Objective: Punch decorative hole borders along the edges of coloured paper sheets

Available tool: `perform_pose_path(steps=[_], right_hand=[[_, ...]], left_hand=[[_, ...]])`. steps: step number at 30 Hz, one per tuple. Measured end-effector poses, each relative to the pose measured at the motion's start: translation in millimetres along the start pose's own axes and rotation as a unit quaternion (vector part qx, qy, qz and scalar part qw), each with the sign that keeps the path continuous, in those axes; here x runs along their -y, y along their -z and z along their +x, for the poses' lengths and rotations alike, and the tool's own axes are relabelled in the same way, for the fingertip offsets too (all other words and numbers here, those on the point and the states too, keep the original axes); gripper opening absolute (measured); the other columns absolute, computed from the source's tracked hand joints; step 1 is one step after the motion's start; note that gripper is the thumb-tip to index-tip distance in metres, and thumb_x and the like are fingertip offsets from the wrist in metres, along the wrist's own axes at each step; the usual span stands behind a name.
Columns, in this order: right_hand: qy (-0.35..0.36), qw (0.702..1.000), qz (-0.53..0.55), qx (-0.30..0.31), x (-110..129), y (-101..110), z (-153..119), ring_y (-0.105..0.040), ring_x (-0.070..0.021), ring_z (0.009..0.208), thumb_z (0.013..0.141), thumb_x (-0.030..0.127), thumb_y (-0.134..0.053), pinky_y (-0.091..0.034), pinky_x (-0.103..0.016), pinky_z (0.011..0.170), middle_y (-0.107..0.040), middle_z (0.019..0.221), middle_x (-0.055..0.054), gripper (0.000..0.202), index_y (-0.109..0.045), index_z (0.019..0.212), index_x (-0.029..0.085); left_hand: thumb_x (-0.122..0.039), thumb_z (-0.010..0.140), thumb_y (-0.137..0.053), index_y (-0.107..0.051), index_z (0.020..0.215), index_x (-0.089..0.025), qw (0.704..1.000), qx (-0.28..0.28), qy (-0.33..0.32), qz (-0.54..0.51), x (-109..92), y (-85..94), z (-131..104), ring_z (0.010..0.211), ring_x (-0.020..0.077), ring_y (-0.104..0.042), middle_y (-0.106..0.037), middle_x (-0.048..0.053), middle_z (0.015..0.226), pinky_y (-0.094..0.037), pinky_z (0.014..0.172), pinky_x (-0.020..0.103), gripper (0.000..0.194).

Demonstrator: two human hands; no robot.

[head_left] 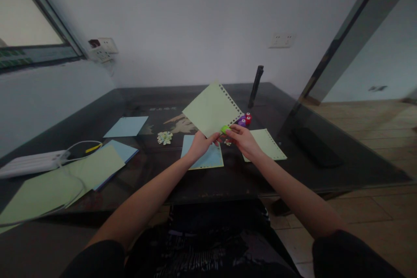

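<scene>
A pale green square sheet (211, 108) with a row of punched shapes along its right edge is held up over the table. My left hand (203, 142) is closed on its lower corner. Against the sheet's lower right edge is a small bright green punch (224, 129), gripped by the closed fingers of my right hand (243, 139). Beneath my left hand lies a light blue sheet (208, 158) on the table. Another pale green sheet (267, 144), punched along its right edge, lies beside my right hand. Purple and red punches (245, 119) with eye-like dots stand just behind that hand.
Small paper cutouts (164, 137) form a pile left of centre. A blue sheet (126, 126), more green sheets (74, 178), a white power strip (32, 163) and cables lie at left. A black upright object (256, 87) stands behind; a dark flat item (316, 147) is at right.
</scene>
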State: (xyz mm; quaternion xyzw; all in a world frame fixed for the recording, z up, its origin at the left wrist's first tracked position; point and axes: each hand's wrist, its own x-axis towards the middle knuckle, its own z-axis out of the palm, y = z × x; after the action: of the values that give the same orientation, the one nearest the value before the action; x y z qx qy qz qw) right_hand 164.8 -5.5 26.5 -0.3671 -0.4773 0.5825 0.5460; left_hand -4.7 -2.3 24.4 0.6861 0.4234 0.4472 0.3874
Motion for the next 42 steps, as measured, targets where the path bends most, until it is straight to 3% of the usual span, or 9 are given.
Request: perform_pose_path(steps=[5,8,22,42], right_hand=[[0.019,1.0,-0.018,-0.014,-2,0,1,-0.062,-0.017,0.079,0.058,0.036,-0.081,-0.049,-0.027,0.06,-0.068,0.091,-0.005,0.038,-0.064,0.089,0.02],[0.027,0.999,-0.027,-0.014,-1,-1,0,-0.062,-0.0174,0.079,0.058,0.035,-0.08,-0.048,-0.027,0.061,-0.068,0.091,-0.005,0.038,-0.064,0.089,0.019],[0.019,1.0,-0.019,-0.001,2,-4,-4,-0.06,-0.0136,0.068,0.055,0.031,-0.082,-0.042,-0.025,0.056,-0.068,0.08,-0.002,0.034,-0.064,0.082,0.019],[0.03,0.999,-0.03,0.018,2,-4,-5,-0.058,-0.0132,0.069,0.058,0.034,-0.079,-0.041,-0.024,0.056,-0.068,0.083,-0.003,0.031,-0.066,0.082,0.019]], left_hand=[[-0.028,0.079,-0.06,-0.066,0.078,-0.014,0.999,-0.006,-0.019,0.042,-4,-1.5,-2,0.077,0.0185,-0.064,-0.07,0.007,0.08,-0.047,0.083,0.034,0.015],[-0.03,0.08,-0.059,-0.064,0.076,-0.015,0.998,-0.008,-0.023,0.06,-7,-1.1,-3,0.08,0.0194,-0.063,-0.069,0.006,0.077,-0.045,0.088,0.036,0.016],[-0.041,0.081,-0.053,-0.059,0.072,-0.017,0.999,0.028,0.014,0.022,-9,-3.6,-6,0.06,0.015,-0.057,-0.059,0.0,0.059,-0.048,0.074,0.03,0.026],[-0.039,0.08,-0.055,-0.061,0.073,-0.016,0.998,0.045,0.03,0.016,-13,-0.8,-7,0.06,0.0144,-0.055,-0.057,0.0,0.056,-0.049,0.072,0.029,0.025]])
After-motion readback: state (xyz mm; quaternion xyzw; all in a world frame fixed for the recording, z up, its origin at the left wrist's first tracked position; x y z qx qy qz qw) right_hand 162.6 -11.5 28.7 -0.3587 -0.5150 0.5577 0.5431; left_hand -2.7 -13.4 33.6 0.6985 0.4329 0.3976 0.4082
